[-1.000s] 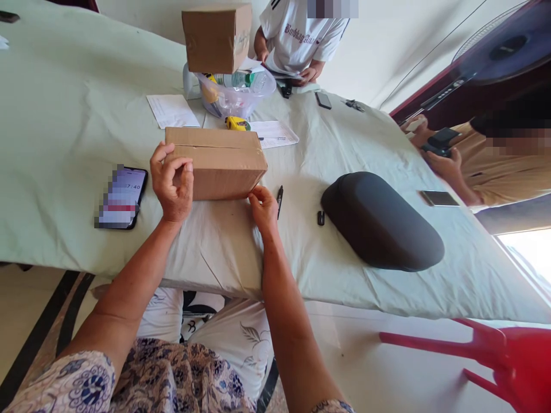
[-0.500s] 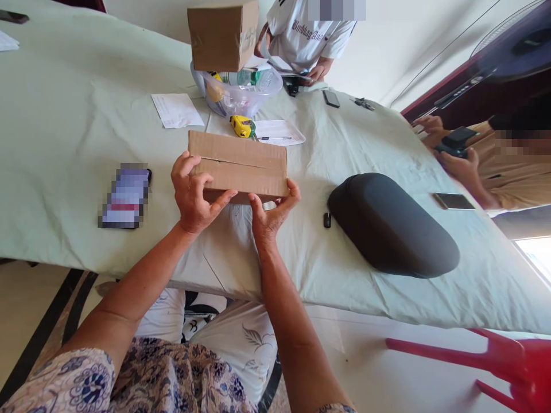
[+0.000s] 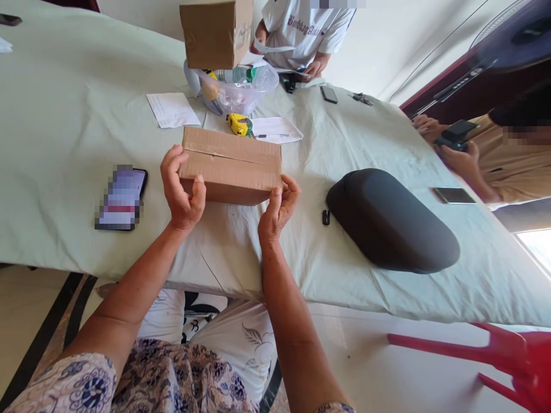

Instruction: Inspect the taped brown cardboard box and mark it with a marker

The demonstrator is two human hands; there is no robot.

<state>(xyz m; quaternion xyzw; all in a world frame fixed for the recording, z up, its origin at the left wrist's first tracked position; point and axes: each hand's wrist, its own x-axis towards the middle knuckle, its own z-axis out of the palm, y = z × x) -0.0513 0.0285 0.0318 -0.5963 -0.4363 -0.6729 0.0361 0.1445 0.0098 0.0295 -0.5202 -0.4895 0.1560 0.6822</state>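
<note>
A flat brown cardboard box (image 3: 232,165) with a taped seam is held up a little above the pale green tablecloth (image 3: 64,126). My left hand (image 3: 181,192) grips its left end, thumb on the near face and fingers curled over the top corner. At the box's right near corner, my right hand (image 3: 278,209) pinches it between thumb and fingers. A phone (image 3: 121,198) with a lit screen lies to the left of my left hand.
A black oval case (image 3: 391,221) lies to the right, a small black object (image 3: 326,217) beside it. Behind the box: a yellow tape measure (image 3: 239,124), papers (image 3: 172,109), a clear tub (image 3: 235,92) and a second cardboard box (image 3: 215,31). Two other people are at the far and right sides. A red stool (image 3: 508,355) is low right.
The box went from resting on the table, touched at its corners, to being lifted and tilted in both hands. My right hand moved from the table edge to grip the right corner.
</note>
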